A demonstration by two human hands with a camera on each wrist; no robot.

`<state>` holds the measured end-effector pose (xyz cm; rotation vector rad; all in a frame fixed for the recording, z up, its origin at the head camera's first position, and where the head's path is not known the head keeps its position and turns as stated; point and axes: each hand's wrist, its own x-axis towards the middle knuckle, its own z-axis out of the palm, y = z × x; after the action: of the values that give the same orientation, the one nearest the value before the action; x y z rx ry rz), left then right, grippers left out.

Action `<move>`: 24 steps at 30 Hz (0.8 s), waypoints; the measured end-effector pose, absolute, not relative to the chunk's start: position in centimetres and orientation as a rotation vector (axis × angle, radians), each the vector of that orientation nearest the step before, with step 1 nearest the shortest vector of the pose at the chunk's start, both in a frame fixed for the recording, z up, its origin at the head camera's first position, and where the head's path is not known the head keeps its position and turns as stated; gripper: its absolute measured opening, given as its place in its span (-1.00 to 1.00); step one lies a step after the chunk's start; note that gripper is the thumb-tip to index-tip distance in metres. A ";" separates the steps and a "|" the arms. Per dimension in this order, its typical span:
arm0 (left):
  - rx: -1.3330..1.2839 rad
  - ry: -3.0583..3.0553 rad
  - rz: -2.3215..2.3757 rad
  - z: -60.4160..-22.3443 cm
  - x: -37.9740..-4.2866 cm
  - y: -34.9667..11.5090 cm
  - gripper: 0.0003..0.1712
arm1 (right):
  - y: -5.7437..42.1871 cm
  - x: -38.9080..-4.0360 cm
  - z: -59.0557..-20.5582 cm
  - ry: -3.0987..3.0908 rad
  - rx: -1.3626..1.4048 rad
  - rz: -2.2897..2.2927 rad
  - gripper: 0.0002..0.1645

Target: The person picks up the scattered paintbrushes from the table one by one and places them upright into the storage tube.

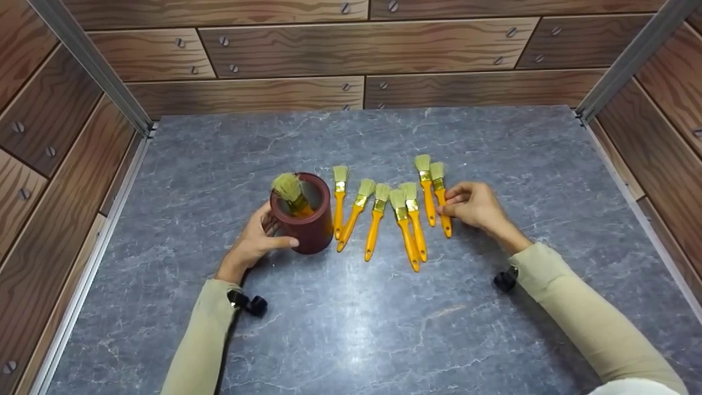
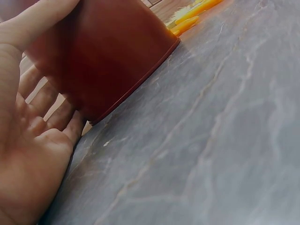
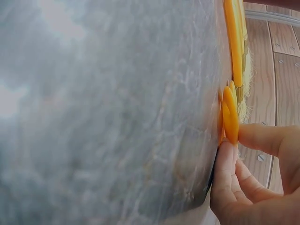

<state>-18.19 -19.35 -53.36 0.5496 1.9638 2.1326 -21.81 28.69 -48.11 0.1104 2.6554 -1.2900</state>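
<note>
My left hand holds the side of a dark red can, thumb across its front and fingers behind it. In the left wrist view the can's wall rises from the table beside my palm. Bristles of paintbrushes stick out over the can's rim, their handles hidden inside. My right hand pinches the orange handle of the rightmost paintbrush between thumb and fingers. The right wrist view shows that handle between the fingertips, close over the table. Another paintbrush lies just left of it.
Between the can and my right hand, several more orange-handled paintbrushes lie on the grey marbled table, bristles pointing away. Wood-patterned panels enclose the back and sides, with metal posts at the corners.
</note>
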 end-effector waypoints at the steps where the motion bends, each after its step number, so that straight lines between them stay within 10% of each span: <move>1: 0.540 1.964 2.131 -53.3 -18.2 -19.3 0.12 | 28.8 -21.9 -48.2 2.647 0.114 -1.304 -0.51; 24: 0.532 1.959 2.140 -53.4 -18.1 -19.3 0.10 | 29.7 -21.8 -48.3 2.387 0.155 -1.658 -0.48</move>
<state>-18.08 -19.29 -53.35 0.5318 1.9592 2.1397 -21.84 29.75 -48.32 0.1548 2.3868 -1.6583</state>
